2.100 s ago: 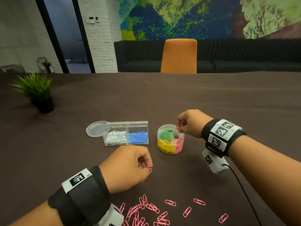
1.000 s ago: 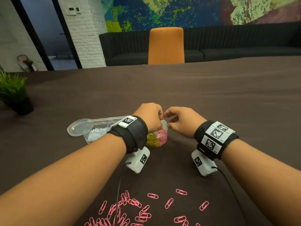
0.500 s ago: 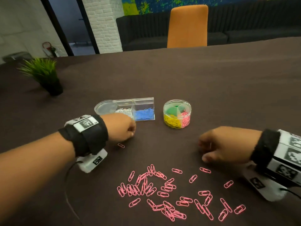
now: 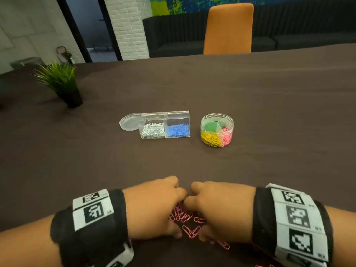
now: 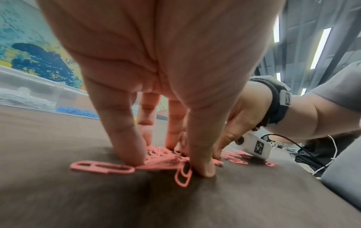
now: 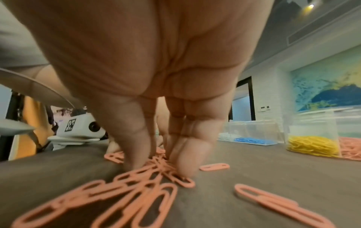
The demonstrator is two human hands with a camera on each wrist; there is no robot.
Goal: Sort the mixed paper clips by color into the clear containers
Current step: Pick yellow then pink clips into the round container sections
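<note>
A dark brown tabletop [image 4: 269,112] holds a rectangular clear box [image 4: 165,124] of silver and blue clips beside a round clear tub [image 4: 217,130]. Nearer, the left hand [image 4: 152,207] and right hand [image 4: 221,209] press straight fingers [image 5: 125,138] down around loose pink paper clips [image 4: 185,218], gripping none.

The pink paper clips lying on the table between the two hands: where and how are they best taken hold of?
Probably as a bunch, from above: the pink paper clips lie flat and overlapping on the table, too thin for a grip from the side. The left hand and right hand flank the heap, fingers pressing down at its edges; drawing them inward should gather it.
</note>
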